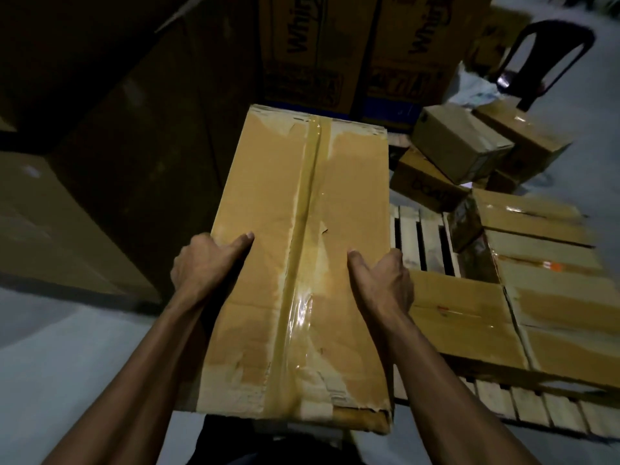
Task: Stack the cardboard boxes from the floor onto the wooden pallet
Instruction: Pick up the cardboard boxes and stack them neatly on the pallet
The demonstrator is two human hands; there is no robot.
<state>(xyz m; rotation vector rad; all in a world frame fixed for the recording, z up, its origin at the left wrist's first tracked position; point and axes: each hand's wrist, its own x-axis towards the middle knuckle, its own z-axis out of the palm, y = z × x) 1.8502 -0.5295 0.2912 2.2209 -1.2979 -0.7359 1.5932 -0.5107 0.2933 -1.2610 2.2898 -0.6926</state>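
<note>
Long tan cardboard box (295, 263), sealed w/ a glossy clear tape strip (302, 250) down its middle, is held up off the floor in front of the person, lengthwise away from them, its right edge over the left end of the pallet. Far left: big dark cartons (110, 139) in shadow on the pale grey floor (60, 347). Left hand (204, 263) is the left grip: thumb lies flat on the box top, palm against the left side, fingers curled round the side wall, mostly hidden. Right hand (385, 280) mirrors it on the right side, thumb on top near the tape, fingers wrapped over the edge & out of view. So both grips clamp the box from opposite sides. Behind the box, upright printed brown cartons (352, 52) w/ dark lettering. Right of the held box: light slatted wooden pallet (422, 236), w/ flat taped cardboard boxes (543, 280) already lying on it, touching one another. Beyond the pallet, a loose heap of smaller brown boxes (463, 146), some tilted, on the floor. Top right: dark plastic chair (550, 58), partly blurred.
</note>
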